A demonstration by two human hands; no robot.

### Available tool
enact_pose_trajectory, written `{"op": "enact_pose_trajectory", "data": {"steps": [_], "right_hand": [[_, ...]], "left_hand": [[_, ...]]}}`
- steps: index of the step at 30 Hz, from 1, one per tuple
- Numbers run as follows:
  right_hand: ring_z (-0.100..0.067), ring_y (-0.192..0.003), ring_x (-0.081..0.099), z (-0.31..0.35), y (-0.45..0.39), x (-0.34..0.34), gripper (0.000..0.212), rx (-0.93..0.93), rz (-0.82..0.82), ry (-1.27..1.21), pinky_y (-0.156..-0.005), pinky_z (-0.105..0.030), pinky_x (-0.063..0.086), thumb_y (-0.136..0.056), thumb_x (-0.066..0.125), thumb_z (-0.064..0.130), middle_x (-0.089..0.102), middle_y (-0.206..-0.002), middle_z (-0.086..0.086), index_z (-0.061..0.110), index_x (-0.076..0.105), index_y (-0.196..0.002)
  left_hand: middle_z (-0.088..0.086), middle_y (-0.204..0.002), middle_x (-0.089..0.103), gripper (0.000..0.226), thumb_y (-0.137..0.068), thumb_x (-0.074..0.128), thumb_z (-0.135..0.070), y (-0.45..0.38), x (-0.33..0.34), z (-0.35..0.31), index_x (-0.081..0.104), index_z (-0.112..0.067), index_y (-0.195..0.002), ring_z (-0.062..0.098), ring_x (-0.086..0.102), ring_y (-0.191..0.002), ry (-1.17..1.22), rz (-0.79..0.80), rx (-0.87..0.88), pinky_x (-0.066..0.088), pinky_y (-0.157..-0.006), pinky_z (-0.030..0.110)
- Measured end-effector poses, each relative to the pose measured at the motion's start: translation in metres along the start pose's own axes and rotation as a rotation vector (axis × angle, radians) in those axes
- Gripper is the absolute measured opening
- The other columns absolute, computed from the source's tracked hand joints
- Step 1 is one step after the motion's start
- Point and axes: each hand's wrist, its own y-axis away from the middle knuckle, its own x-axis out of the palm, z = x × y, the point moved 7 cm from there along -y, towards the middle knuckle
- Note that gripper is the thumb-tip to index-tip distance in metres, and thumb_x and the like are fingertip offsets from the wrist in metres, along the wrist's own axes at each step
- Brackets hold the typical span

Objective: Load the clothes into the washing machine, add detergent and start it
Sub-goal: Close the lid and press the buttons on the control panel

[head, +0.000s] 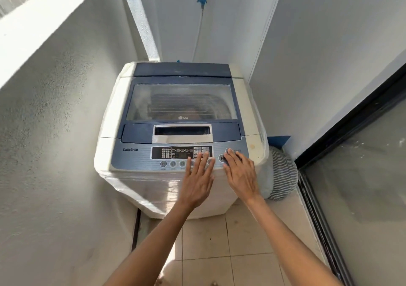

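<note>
White-and-blue washing machine [175,132], lid shut (drum apparently dark), right hand [240,172] at buttons

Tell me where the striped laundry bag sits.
In the head view, the striped laundry bag sits on the floor right of the washing machine, against the glass door.

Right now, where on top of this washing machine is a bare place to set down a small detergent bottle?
The closed lid is bare from the rear hinge panel to its handle recess. The cream side edges are also bare, though narrow. The control panel is crowded on its right half: the left hand and the right hand rest over the buttons.
</note>
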Motion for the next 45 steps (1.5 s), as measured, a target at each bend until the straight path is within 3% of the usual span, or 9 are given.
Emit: {"op": "enact_pose_trajectory", "data": {"steps": [5, 8, 11, 16, 19, 24, 34, 38, 45], "right_hand": [[-0.023, -0.086, 0.061, 0.005, -0.015, -0.015, 0.036, -0.13, 0.014, 0.128, -0.068, -0.032, 0.049, -0.09, 0.032, 0.013, 0.066, -0.096, -0.005, 0.009, 0.056, -0.116], [-0.025, -0.085, 0.061, 0.009, -0.016, -0.014, 0.038, -0.173, 0.055, 0.218, -0.069, -0.033, 0.052, -0.089, 0.03, 0.008, 0.065, -0.1, -0.01, 0.006, 0.055, -0.116], [-0.026, -0.085, 0.062, 0.014, -0.014, -0.013, 0.034, -0.143, 0.076, 0.216, -0.068, -0.034, 0.054, -0.083, 0.048, 0.003, 0.066, -0.102, -0.013, 0.003, 0.057, -0.115], [-0.028, -0.085, 0.065, 0.014, -0.015, -0.017, 0.045, -0.075, 0.114, 0.115, -0.065, -0.034, 0.058, -0.065, 0.071, -0.005, 0.069, -0.101, -0.014, 0.002, 0.063, -0.109], [-0.029, -0.084, 0.065, 0.017, -0.015, -0.022, 0.041, -0.048, 0.076, 0.044, -0.066, -0.034, 0.058, -0.064, 0.073, -0.007, 0.07, -0.099, -0.012, 0.003, 0.066, -0.103], [-0.029, -0.08, 0.066, 0.01, -0.01, -0.028, 0.043, -0.031, -0.013, -0.018, -0.064, -0.032, 0.057, -0.062, 0.071, -0.014, 0.066, -0.093, -0.014, -0.002, 0.063, -0.103], [-0.025, -0.078, 0.063, 0.006, -0.013, -0.019, 0.043, 0.053, 0.018, 0.068, -0.057, -0.03, 0.055, -0.066, 0.071, -0.011, 0.065, -0.091, -0.01, 0.0, 0.065, -0.107], [-0.026, -0.082, 0.062, 0.004, -0.013, -0.016, 0.048, 0.129, 0.041, 0.045, -0.053, -0.031, 0.053, -0.067, 0.065, -0.016, 0.064, -0.092, -0.01, 0.002, 0.064, -0.111], [-0.029, -0.093, 0.062, 0.008, -0.005, -0.011, 0.046, 0.182, 0.011, 0.029, -0.061, -0.034, 0.057, -0.074, 0.061, -0.011, 0.063, -0.105, -0.013, 0.002, 0.06, -0.119]], "left_hand": [[0.01, -0.158, 0.016, 0.055, -0.101, 0.014, -0.041, 0.0, 0.002, -0.006, 0.019, -0.016, -0.149, 0.025, 0.001, -0.148, -0.021, -0.026, -0.047, 0.005, -0.117, 0.049], [0.008, -0.16, -0.003, 0.058, -0.099, 0.022, -0.043, -0.001, 0.004, -0.007, 0.016, -0.016, -0.15, 0.027, 0.007, -0.147, -0.015, -0.016, -0.066, 0.005, -0.117, 0.051], [0.007, -0.159, -0.008, 0.058, -0.1, 0.014, -0.044, 0.001, 0.0, -0.009, 0.01, -0.017, -0.152, 0.027, 0.004, -0.147, -0.024, 0.009, -0.103, 0.004, -0.117, 0.051], [0.008, -0.159, 0.013, 0.057, -0.101, 0.008, -0.044, 0.006, -0.007, -0.01, 0.016, -0.018, -0.151, 0.024, 0.005, -0.146, -0.018, 0.101, -0.172, 0.002, -0.116, 0.048], [0.011, -0.152, 0.034, 0.055, -0.101, 0.01, -0.044, 0.014, -0.011, -0.01, 0.016, -0.021, -0.15, 0.026, 0.024, -0.143, 0.002, 0.138, -0.206, 0.003, -0.116, 0.046], [0.012, -0.14, 0.049, 0.052, -0.094, 0.032, -0.042, 0.021, -0.017, -0.005, 0.036, -0.022, -0.142, 0.029, 0.047, -0.13, 0.038, 0.113, -0.234, 0.013, -0.111, 0.046], [0.006, -0.135, 0.056, 0.049, -0.092, 0.032, -0.036, 0.023, -0.019, 0.004, 0.036, -0.02, -0.138, 0.023, 0.053, -0.126, 0.083, 0.102, -0.158, 0.036, -0.11, 0.045], [0.008, -0.137, 0.053, 0.049, -0.093, 0.033, -0.032, 0.025, -0.015, 0.006, 0.035, -0.016, -0.139, 0.026, 0.05, -0.128, 0.067, 0.066, -0.105, 0.024, -0.109, 0.044], [0.007, -0.135, 0.056, 0.049, -0.092, 0.032, -0.032, 0.023, -0.017, 0.008, 0.051, -0.016, -0.135, 0.026, 0.053, -0.125, 0.076, 0.103, -0.097, 0.029, -0.111, 0.045]]}}
